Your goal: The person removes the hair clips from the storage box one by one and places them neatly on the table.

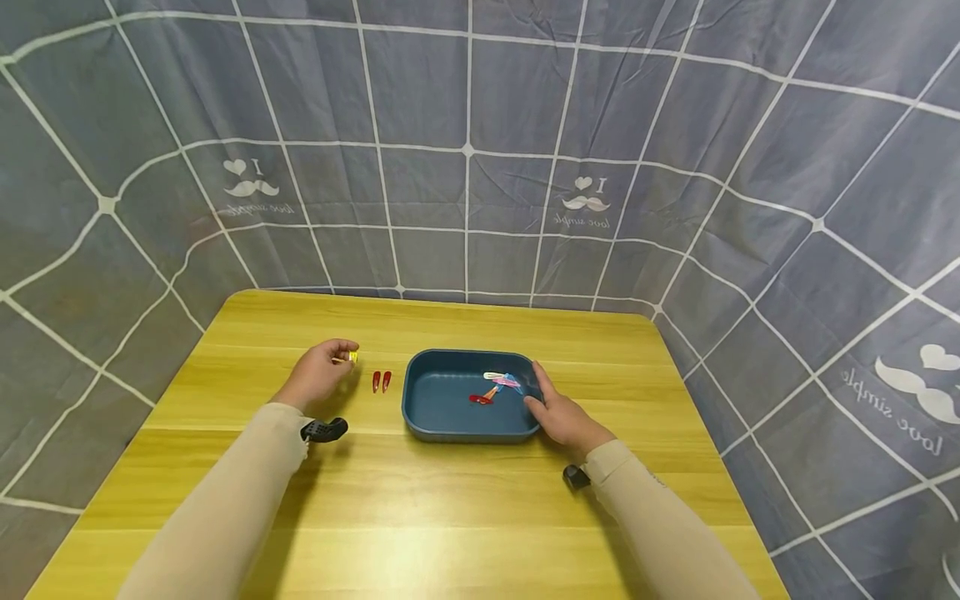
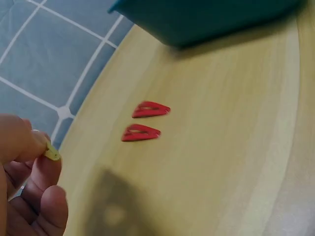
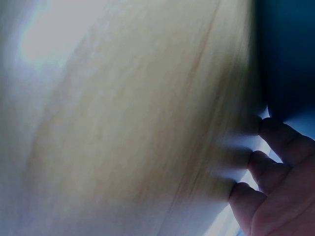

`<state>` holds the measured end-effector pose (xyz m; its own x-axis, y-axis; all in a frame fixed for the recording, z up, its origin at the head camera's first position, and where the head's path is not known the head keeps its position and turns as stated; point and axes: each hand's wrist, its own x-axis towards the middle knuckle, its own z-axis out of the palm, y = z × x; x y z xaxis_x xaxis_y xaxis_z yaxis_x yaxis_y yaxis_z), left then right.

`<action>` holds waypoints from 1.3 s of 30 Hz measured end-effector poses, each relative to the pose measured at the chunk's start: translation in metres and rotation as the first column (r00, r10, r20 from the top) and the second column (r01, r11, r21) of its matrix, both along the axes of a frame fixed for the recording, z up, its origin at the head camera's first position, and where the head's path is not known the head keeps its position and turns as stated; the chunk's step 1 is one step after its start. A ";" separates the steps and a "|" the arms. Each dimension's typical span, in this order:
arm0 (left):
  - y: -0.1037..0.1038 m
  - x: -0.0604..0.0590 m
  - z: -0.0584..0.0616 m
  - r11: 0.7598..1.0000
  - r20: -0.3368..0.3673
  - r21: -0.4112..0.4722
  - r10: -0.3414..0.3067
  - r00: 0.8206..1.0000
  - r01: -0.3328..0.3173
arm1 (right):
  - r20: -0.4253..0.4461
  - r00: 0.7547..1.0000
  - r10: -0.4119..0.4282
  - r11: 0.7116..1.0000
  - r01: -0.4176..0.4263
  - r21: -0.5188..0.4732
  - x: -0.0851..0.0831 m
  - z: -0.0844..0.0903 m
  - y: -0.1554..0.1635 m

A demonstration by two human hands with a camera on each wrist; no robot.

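My left hand point(image 1: 324, 371) is raised a little over the wooden table point(image 1: 420, 517) and pinches a small yellow hair clip point(image 1: 352, 357) between thumb and fingers; the yellow hair clip point(image 2: 51, 153) shows at my fingertips in the left wrist view. Two red hair clips point(image 1: 381, 382) lie side by side on the table just right of that hand, also clear as red hair clips point(image 2: 144, 121). A dark blue tray point(image 1: 435, 425) holds several coloured clips point(image 1: 501, 383). My right hand point(image 1: 558, 412) rests against the tray's right rim, its fingers point(image 3: 275, 162) lying on the tabletop.
A grey cloth backdrop point(image 1: 465, 150) with white lines surrounds the table on the far side and both flanks. The table's front half is bare wood.
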<state>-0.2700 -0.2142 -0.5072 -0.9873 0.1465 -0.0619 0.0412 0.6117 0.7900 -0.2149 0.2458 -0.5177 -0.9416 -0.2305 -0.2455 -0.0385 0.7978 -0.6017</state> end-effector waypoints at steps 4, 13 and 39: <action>0.001 -0.001 -0.005 0.999 0.003 -0.029 -0.032 0.999 0.032 | 0.009 1.000 -0.003 1.000 0.003 -0.004 0.000 0.001 0.000; 0.007 -0.002 -0.015 0.994 0.026 -0.100 -0.041 0.999 0.043 | 0.011 1.000 -0.001 1.000 0.001 -0.008 -0.001 -0.001 0.001; 0.015 -0.006 -0.025 0.981 0.063 -0.187 -0.047 0.997 0.057 | 0.007 1.000 0.003 1.000 -0.003 -0.016 -0.003 -0.003 0.003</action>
<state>-0.2758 -0.1988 -0.5323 -0.9726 0.1778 -0.1498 0.0346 0.7478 0.6630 -0.2177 0.2488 -0.5203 -0.9392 -0.2374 -0.2482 -0.0366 0.7877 -0.6149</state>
